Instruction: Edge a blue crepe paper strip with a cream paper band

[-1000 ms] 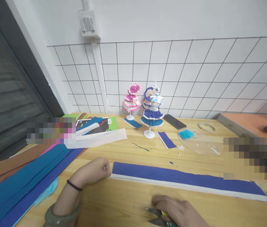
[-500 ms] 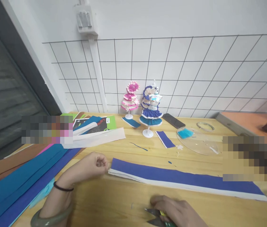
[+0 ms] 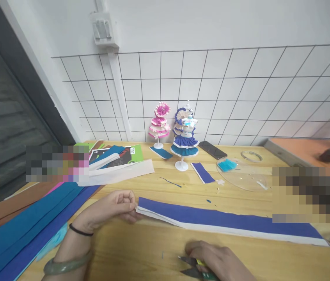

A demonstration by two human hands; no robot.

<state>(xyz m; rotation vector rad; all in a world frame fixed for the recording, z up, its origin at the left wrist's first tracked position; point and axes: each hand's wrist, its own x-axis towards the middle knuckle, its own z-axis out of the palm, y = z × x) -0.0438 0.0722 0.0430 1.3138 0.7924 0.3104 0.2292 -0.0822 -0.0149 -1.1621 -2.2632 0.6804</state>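
Observation:
A long blue crepe-paper strip (image 3: 229,220) with a white lower border lies across the wooden table. My left hand (image 3: 121,205) is closed, its thumb and fingertips pinching the strip's left end at the white edge. In my right hand (image 3: 212,255), slightly blurred, is a pair of scissors (image 3: 190,267) with its blades apart, pointing left. The scissors rest low over the table, below the strip and apart from it. Their handles are mostly hidden by the fingers. A tiny blue scrap (image 3: 162,255) lies left of the blades.
A small dress form (image 3: 187,136) in ruffled blue skirts stands behind the strip, beside a pink figure (image 3: 159,125). A phone (image 3: 212,150) and a clear round plate (image 3: 249,180) lie to the right. Several crepe-paper sheets (image 3: 30,218) cover the left side.
My left hand's fingers have come onto the strip's left end and now pinch it. My right hand with the scissors has stayed about where it was.

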